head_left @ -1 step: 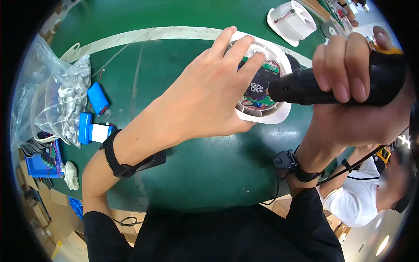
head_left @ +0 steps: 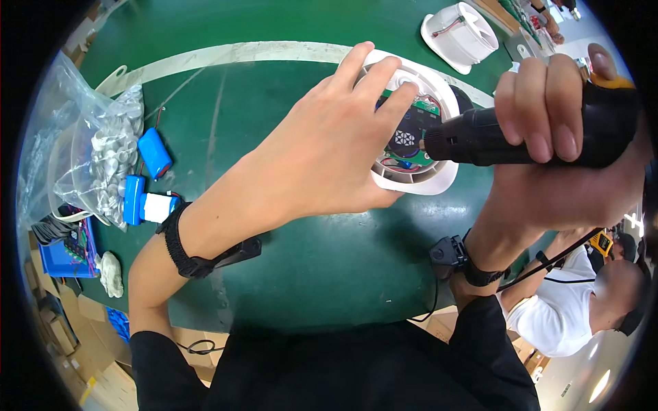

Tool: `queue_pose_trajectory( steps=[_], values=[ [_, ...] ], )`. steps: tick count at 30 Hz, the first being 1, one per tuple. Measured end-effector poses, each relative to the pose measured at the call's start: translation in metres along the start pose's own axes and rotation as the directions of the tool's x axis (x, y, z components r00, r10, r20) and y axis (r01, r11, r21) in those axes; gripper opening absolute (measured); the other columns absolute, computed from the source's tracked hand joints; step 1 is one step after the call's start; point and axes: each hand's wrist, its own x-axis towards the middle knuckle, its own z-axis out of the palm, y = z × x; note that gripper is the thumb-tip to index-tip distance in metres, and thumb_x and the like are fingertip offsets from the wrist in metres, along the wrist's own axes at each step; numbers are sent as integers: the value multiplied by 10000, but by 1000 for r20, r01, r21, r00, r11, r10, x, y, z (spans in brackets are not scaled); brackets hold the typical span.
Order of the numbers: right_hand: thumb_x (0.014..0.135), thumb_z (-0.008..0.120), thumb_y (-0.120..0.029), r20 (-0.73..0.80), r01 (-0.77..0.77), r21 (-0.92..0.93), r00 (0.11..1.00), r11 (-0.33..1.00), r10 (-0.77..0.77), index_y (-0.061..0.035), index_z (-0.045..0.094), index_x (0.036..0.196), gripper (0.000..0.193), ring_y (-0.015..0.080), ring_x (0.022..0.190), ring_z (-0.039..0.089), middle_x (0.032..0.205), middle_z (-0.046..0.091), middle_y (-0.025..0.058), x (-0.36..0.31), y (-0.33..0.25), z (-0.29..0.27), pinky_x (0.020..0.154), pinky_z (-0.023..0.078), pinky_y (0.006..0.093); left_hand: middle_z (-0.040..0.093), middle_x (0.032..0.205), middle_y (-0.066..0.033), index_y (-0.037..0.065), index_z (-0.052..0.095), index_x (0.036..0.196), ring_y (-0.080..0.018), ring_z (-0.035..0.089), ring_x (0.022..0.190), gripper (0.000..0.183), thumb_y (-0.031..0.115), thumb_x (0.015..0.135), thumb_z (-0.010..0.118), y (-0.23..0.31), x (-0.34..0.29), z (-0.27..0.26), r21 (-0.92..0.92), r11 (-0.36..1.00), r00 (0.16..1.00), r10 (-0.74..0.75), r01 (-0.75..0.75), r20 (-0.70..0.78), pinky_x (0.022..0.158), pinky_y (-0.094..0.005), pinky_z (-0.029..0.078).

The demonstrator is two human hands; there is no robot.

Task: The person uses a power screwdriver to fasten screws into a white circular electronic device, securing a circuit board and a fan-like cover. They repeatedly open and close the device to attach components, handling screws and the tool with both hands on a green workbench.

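Note:
A white plastic housing (head_left: 449, 179) sits on the green table with its inside facing up. In it I see a green circuit board (head_left: 428, 106) with a black display module (head_left: 410, 131) and some thin wires. My left hand (head_left: 346, 140) lies across the housing's left side, fingers over the far rim and thumb at the near rim, gripping it. My right hand (head_left: 548, 116) is wrapped round a black electric screwdriver (head_left: 473, 137), held nearly level. Its tip points left at the board's right edge, beside the display; whether it touches a screw I cannot make out.
A second white housing (head_left: 459, 34) stands at the far right. On the left are blue battery packs (head_left: 155, 152), a clear bag of small silvery parts (head_left: 113, 154), a blue tray (head_left: 58, 264) and a crumpled white glove or cloth (head_left: 110, 274). A co-worker (head_left: 558, 305) is at the right.

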Motion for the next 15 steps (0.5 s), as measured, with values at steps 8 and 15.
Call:
queue_pose_trajectory(
  steps=[8,15],
  values=[
    [1039,420,-433,21,-2,9,1000,1000,2,-11,572,1171,467,102,561,407,649,418,-36,1,0,2,598,365,276,524,1374,-290,-62,562,1294,-533,451,1372,774,274,661,855,0,-3,3,22,1000,999,5,-4,-51,1065,-509,507],
    [1038,433,-439,28,-6,4,1000,1000,6,-15,571,1163,463,99,558,407,648,422,-37,2,1,3,596,366,272,534,1356,-294,-67,568,1284,-541,452,1365,766,277,665,860,-2,-2,5,2,1000,998,14,-14,-58,1070,-506,504]
  ],
)
